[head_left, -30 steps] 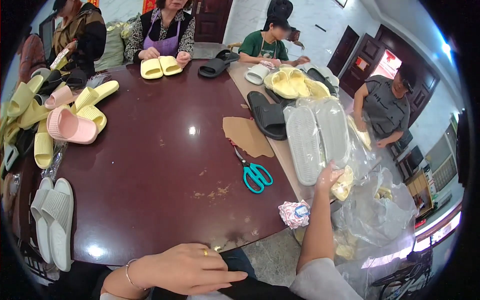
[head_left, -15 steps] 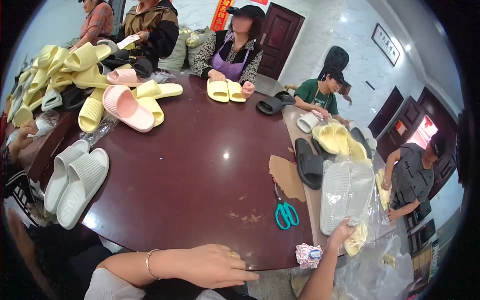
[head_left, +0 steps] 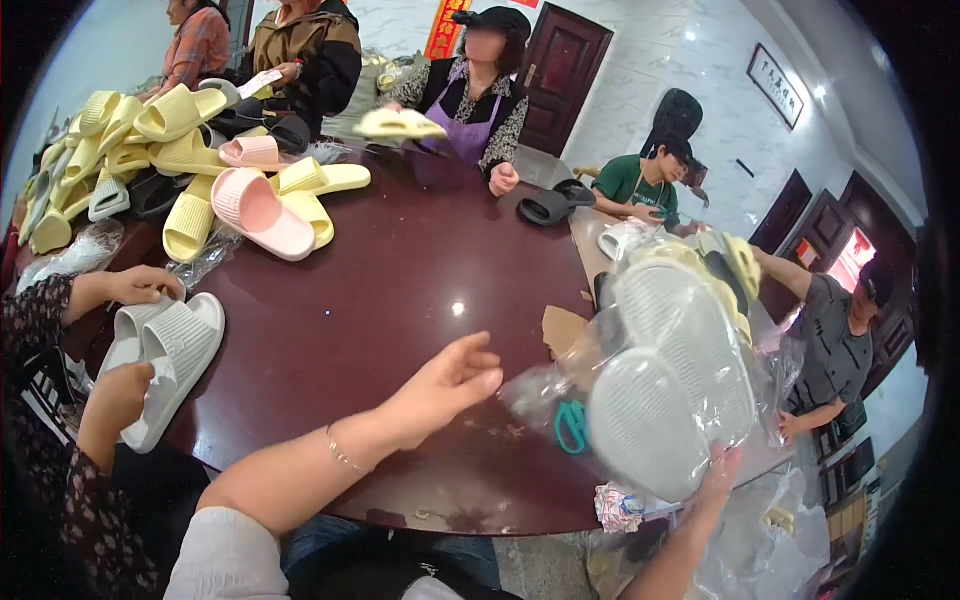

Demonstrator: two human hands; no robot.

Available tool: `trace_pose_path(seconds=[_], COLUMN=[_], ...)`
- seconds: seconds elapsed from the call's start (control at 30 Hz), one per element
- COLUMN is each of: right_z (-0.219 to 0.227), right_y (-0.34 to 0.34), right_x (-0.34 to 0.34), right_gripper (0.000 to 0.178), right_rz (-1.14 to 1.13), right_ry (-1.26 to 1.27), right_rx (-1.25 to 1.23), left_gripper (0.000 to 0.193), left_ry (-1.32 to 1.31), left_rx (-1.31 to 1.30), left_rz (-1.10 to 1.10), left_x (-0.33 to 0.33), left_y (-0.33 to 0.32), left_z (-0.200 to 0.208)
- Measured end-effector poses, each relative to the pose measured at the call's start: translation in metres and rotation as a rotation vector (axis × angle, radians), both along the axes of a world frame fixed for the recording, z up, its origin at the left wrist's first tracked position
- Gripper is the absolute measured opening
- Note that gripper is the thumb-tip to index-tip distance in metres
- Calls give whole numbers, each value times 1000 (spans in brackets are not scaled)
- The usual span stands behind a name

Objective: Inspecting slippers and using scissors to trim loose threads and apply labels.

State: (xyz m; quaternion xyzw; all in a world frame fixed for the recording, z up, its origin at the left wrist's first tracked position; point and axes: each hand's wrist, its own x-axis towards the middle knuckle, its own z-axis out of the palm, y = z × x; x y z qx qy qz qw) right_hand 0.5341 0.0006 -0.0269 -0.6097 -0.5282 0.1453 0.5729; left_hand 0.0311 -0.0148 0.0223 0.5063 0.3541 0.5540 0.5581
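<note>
My right hand (head_left: 714,478) grips the near edge of a clear plastic bag with a pair of light grey ribbed slippers (head_left: 645,410) in it. The pair is lifted and tilted over the table's right side, soles showing. My left hand (head_left: 448,388) reaches over the table toward the bag's loose end, fingers apart and slightly curled, touching nothing. Under the bag's left edge lie teal-handled scissors (head_left: 570,427), partly covered. A piece of brown cardboard (head_left: 563,330) shows beside the bag. A small stack of printed labels (head_left: 618,507) sits at the near edge.
At the left, another person's hands hold a pair of white slippers (head_left: 185,345). A heap of yellow, pink and black slippers (head_left: 180,150) fills the far left of the dark red table (head_left: 400,300). Black slippers (head_left: 548,205) lie at the far edge. Several co-workers surround the table.
My right hand has raised the bagged slippers and moved them left. My left hand has risen from the table edge toward them. Another person's hands have reached the white slippers; one opposite lifted a yellow slipper.
</note>
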Motion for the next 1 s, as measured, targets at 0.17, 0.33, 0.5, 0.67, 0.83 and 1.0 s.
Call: trace_pose_path(seconds=[0.17,0.33,0.5,0.67,0.83,1.0], right_z=[19,31,42,39,15,-2], right_y=[-3,-13,-23,-43,-72,-77], right_x=[-50,-53,-43,1,64,78], right_gripper=[49,49,44,40,40,44], right_rz=[184,272,243,176,-25,-22], right_ry=[54,193,131,148,225,464], right_rx=[29,24,17,2,66,56], left_gripper=[58,42,28,21,18,19], left_ry=[-26,98,401,454,187,208], left_rx=[-135,-202,4,-21,64,231], left_rz=[-75,-323,-232,11,286,655], left_x=[12,32,48,39,29,-7], left_y=[21,27,50,92,126,168], left_z=[14,37,26,24,31,48])
